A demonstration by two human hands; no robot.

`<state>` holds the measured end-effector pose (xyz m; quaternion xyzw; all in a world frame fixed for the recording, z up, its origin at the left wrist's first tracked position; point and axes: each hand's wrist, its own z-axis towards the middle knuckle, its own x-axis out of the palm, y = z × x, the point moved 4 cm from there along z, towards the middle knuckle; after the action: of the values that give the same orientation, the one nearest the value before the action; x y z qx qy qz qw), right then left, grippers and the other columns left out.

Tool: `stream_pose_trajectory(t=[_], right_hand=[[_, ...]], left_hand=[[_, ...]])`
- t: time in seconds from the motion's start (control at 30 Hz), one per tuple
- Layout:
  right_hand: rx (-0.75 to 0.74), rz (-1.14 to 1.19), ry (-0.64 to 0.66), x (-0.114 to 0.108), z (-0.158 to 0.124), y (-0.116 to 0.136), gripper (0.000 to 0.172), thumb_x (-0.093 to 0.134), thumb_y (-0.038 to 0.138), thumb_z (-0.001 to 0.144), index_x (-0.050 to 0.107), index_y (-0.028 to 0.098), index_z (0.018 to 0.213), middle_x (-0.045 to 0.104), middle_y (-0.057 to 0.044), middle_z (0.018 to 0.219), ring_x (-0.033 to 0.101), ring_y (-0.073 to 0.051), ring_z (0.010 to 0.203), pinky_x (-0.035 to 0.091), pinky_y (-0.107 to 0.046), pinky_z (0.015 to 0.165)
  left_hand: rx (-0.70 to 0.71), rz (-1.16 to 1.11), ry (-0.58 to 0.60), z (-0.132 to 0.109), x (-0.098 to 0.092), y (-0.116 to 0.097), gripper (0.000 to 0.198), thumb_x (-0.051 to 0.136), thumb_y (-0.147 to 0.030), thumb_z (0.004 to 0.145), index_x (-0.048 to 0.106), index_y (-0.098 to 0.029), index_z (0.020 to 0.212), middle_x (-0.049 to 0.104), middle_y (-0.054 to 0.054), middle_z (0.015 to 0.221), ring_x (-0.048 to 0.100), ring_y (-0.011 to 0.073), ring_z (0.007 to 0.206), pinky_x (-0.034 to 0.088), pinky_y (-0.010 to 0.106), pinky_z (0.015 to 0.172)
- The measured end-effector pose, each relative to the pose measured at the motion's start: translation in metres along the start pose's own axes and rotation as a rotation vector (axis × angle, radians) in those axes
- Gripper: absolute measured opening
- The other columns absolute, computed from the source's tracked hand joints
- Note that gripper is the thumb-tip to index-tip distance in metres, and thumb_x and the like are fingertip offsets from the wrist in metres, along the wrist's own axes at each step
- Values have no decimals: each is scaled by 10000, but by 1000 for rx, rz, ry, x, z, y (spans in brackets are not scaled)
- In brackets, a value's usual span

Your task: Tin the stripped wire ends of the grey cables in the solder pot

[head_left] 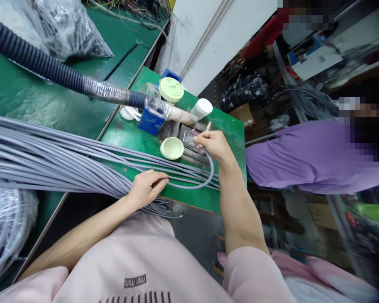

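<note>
A grey cable (212,162) curves in a loop between my two hands. My right hand (215,145) pinches it near its end, where thin coloured wires stick out over a dark metal block (188,138). Lower and to the left, my left hand (149,185) holds the same cable between thumb and fingers. Beside the block, a small open pale-green tub (172,148) stands close to my right hand. Behind it a pale nozzle pipe (183,115) points toward the block. Many more grey cables (50,151) lie in a bundle across the bench, passing under my left hand.
A black corrugated hose (34,59) runs to a blue holder (152,121). A yellow-green lid (171,89) and a white jar (202,108) stand at the back. Plastic bags (72,29) lie at upper left, a wrapped cable coil (9,223) at lower left. A person in purple (303,155) is at right.
</note>
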<state>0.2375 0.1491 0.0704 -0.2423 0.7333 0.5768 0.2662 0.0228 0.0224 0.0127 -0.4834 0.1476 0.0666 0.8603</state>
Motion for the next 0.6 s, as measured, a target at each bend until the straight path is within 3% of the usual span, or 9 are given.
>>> stream_pose_trajectory(t=[0.2,0.6], right_hand=[[184,113,-138,-13,34,-41,174,690,202,666,594,133,537,529,27,395,396,-51,317,310,-186,338],[230,48,-111,-4,53,-54,169,690,126,659,600,116,516,525,24,365,399,-47,292,312,-178,329]], left_hand=[[-11,-6,4,-1,2,1,107,592,-212,863,687,-167,881,685,15,669,584,107,566,465,213,555],[20,16,12,1,2,0,98,597,-198,861,680,-153,886,684,19,670,586,106,568,459,209,555]])
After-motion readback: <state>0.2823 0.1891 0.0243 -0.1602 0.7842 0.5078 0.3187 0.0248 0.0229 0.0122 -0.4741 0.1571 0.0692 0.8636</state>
